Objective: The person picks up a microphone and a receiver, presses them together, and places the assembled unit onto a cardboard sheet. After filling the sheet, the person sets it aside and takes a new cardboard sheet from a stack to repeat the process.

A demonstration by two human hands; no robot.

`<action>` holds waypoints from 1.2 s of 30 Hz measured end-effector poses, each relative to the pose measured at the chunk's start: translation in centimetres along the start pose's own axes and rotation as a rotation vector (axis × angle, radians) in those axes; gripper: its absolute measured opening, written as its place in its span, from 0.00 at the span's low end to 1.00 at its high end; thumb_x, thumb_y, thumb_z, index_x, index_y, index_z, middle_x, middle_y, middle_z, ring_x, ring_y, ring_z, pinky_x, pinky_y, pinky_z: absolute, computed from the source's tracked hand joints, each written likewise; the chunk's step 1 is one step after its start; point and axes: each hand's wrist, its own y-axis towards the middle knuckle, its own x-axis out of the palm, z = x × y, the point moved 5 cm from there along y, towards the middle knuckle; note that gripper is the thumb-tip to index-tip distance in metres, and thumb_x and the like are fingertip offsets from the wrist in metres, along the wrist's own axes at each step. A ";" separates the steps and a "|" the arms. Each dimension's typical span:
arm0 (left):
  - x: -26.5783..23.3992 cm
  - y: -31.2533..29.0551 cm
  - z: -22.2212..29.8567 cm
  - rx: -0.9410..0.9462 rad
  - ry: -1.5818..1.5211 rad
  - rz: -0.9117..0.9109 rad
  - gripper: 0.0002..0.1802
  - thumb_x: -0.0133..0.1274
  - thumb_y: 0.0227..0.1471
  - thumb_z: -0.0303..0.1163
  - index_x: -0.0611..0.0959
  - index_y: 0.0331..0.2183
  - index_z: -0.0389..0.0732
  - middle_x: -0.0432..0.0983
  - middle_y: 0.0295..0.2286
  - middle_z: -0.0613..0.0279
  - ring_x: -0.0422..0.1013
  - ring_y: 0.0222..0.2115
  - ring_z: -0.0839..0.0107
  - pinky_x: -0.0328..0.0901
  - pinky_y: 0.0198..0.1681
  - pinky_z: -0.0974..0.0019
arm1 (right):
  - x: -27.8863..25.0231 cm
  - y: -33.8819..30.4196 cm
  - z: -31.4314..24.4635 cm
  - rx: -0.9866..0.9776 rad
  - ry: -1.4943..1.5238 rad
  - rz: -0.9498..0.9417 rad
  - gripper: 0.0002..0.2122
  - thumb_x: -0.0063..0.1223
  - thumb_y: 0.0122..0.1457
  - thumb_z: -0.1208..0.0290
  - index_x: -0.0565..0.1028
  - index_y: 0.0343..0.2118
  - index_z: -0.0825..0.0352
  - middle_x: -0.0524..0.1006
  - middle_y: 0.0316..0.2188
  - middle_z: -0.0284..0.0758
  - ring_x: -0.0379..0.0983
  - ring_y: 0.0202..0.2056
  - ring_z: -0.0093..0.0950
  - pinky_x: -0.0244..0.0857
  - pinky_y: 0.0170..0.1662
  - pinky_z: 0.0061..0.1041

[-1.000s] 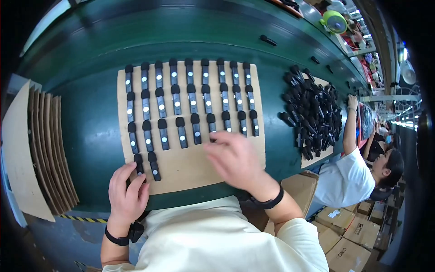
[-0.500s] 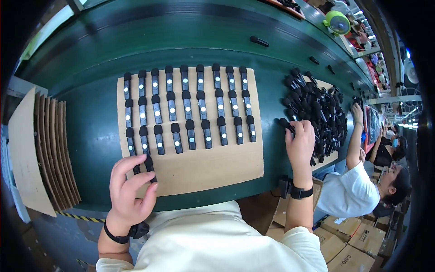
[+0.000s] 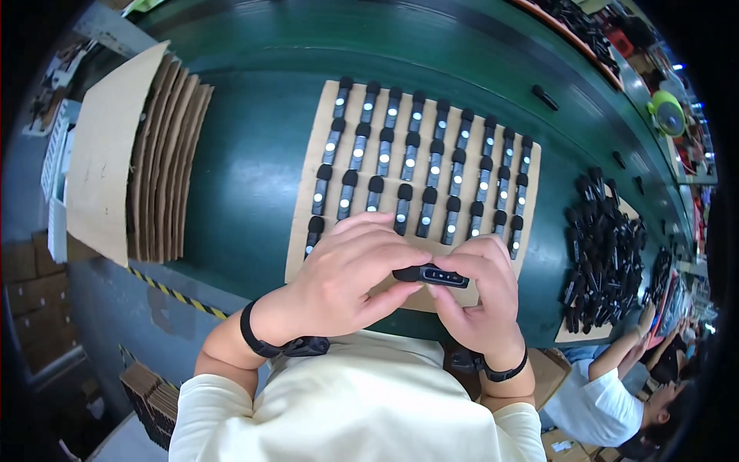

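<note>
Between my two hands, a small black microphone [image 3: 443,276] with a foam-capped end lies sideways over the near edge of a cardboard sheet [image 3: 297,250]. My left hand [image 3: 342,273] pinches its foam end with thumb and fingers. The other end is pinched by my right hand [image 3: 485,296]. Small marks show on the microphone's upward face. Beyond my hands, rows of similar microphones [image 3: 410,160] lie on the sheet, foam caps pointing away from me and a pale round dot on most. One more microphone [image 3: 314,232] starts a nearer row at the left; my left hand hides what lies beside it.
A heap of black microphones [image 3: 604,258] rests on cardboard at the right. Stacked cardboard sheets [image 3: 108,162] stand on the left of the green bench [image 3: 239,154]. A single microphone [image 3: 545,98] lies farther back. A person in a white shirt [image 3: 600,404] works at the right.
My right hand has come left from the heap with a microphone. My left hand has left the sheet's near row and now grips that microphone too. The view has swung left.
</note>
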 end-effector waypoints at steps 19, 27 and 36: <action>-0.2 -0.7 -0.9 -0.045 -0.044 0.063 0.14 0.65 0.42 0.25 0.82 0.36 0.39 0.80 0.34 0.59 0.76 0.36 0.62 0.63 0.55 0.49 | 1.2 -0.9 0.4 -0.031 0.086 0.040 0.14 0.62 0.48 0.81 0.74 0.39 0.67 0.74 0.31 0.38 0.68 0.32 0.31 0.61 0.36 0.27; -0.8 -1.9 -1.7 -0.096 -0.013 0.051 0.12 0.64 0.42 0.25 0.81 0.33 0.40 0.78 0.38 0.57 0.74 0.39 0.60 0.62 0.56 0.51 | 2.4 -0.4 -0.1 -0.038 0.167 -0.035 0.15 0.60 0.49 0.82 0.72 0.40 0.68 0.76 0.35 0.41 0.72 0.37 0.33 0.65 0.37 0.29; -5.8 -6.4 -4.3 -0.232 0.259 0.242 0.10 0.62 0.42 0.23 0.81 0.31 0.38 0.78 0.36 0.56 0.74 0.37 0.56 0.67 0.45 0.57 | 7.1 -2.1 0.5 -0.114 -0.121 -0.191 0.17 0.63 0.44 0.81 0.72 0.39 0.65 0.76 0.41 0.39 0.74 0.39 0.38 0.69 0.42 0.34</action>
